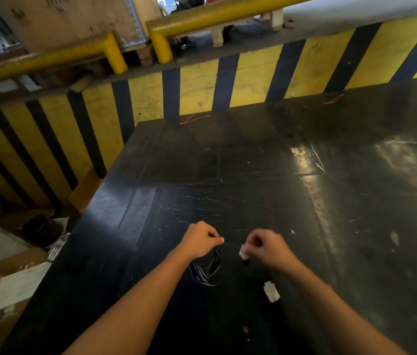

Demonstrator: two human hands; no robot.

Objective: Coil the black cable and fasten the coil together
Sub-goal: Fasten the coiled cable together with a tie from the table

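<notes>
The black cable hangs in several loops from my left hand, which is closed around the top of the coil just above the dark table. My right hand is a short way to the right, its fingers pinched on a small white piece with a black tip. Whether that piece is the cable's end or a fastener is unclear. The two hands are apart, and both are slightly blurred.
A white scrap lies on the table below my right hand. A yellow and black striped barrier runs along the table's far edge. Boxes and white sheets sit on the floor to the left.
</notes>
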